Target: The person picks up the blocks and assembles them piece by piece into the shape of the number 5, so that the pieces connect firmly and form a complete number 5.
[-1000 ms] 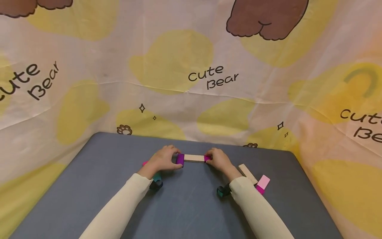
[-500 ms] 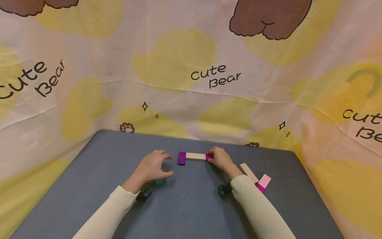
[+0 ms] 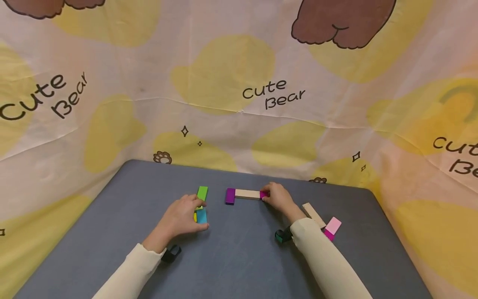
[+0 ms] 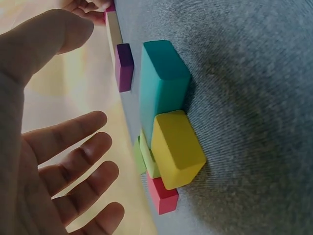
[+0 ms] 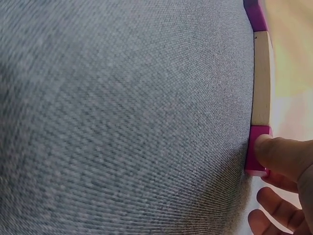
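In the head view a row lies on the table: a purple block (image 3: 230, 197), a plain wooden block (image 3: 247, 194) and a magenta block (image 5: 255, 159) at its right end. My right hand (image 3: 280, 199) pinches the magenta block, the thumb on its near face. My left hand (image 3: 181, 216) hovers over a cluster at left, its fingers spread and holding nothing. In that cluster are a teal block (image 4: 160, 81), a yellow block (image 4: 177, 149), a red block (image 4: 162, 197) and a green block (image 3: 203, 192). The left hand partly hides the cluster in the head view.
Right of my right hand lie another plain wooden block (image 3: 313, 215), a pink block (image 3: 333, 225) and a second magenta block (image 3: 329, 235), close together. The grey table (image 3: 239, 257) ends at a printed curtain (image 3: 209, 83) behind and at the sides.
My left hand has let go of the purple block and moved left and nearer, over the coloured cluster. My right hand stays at the magenta block. The view has shifted slightly.
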Demonstrator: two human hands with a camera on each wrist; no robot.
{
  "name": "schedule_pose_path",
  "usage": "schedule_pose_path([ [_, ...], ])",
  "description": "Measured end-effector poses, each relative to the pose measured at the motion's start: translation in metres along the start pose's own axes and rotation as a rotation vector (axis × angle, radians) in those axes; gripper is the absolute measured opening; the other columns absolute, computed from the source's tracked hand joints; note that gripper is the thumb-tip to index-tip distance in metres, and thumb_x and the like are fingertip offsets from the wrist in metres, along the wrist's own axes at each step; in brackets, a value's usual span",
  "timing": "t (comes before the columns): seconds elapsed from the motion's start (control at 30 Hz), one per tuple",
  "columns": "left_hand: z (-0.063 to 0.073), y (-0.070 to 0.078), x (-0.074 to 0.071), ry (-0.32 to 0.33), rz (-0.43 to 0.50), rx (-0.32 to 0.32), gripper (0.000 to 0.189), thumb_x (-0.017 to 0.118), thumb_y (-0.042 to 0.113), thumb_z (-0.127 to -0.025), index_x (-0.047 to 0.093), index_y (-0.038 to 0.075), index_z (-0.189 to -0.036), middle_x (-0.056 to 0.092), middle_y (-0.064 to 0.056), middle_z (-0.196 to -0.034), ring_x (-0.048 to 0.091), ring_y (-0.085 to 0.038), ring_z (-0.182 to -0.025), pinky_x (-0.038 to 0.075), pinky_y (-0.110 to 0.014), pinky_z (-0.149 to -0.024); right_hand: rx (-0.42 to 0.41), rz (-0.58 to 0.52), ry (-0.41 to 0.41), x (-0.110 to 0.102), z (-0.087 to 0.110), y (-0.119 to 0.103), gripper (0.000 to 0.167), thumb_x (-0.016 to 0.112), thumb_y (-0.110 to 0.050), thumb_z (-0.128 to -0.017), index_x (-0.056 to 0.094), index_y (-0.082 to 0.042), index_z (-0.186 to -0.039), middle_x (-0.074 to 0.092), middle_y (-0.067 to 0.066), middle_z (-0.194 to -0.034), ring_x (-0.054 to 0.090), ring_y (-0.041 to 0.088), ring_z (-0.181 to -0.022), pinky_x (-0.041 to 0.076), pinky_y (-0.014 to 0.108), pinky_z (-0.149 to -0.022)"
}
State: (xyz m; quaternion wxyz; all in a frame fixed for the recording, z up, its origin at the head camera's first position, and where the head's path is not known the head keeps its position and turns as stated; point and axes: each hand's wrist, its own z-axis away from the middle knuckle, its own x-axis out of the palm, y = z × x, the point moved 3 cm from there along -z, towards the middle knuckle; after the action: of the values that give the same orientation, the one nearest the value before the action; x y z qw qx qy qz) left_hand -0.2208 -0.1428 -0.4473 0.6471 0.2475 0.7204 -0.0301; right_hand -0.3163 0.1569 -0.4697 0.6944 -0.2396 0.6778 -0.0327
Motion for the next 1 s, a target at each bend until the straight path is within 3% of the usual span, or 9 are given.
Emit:
schedule_pose_path([
  [0.47, -0.003, -0.005, 0.011, -0.032, -0.024, -0.009, 0.055, 0.08, 0.047, -0.062, 0.071, 0.013, -0.105, 0.06, -0.001, -0.099, 0.05, -0.016, -0.087, 0.047, -0.034, -0.071, 0.002, 0.014, -0.005, 0.0, 0.0, 0.0, 0.023, 0.073, -0.012, -0.084, 0.073, -0.008, -0.106, 0.066, 0.009, -0.105, 0.06, 0.021, -0.086, 0.052, 0.04, -0.075],
  [1.0, -0.003, -0.01, 0.017, -0.043, -0.028, -0.037, 0.055, 0.08, 0.046, -0.064, 0.07, 0.014, -0.107, 0.059, 0.0, -0.097, 0.05, -0.015, -0.085, 0.045, -0.036, -0.072, -0.005, 0.041, 0.0, 0.001, -0.002, -0.001, 0.022, 0.074, -0.013, -0.084, 0.073, -0.009, -0.106, 0.066, 0.008, -0.106, 0.061, 0.022, -0.089, 0.052, 0.04, -0.078],
])
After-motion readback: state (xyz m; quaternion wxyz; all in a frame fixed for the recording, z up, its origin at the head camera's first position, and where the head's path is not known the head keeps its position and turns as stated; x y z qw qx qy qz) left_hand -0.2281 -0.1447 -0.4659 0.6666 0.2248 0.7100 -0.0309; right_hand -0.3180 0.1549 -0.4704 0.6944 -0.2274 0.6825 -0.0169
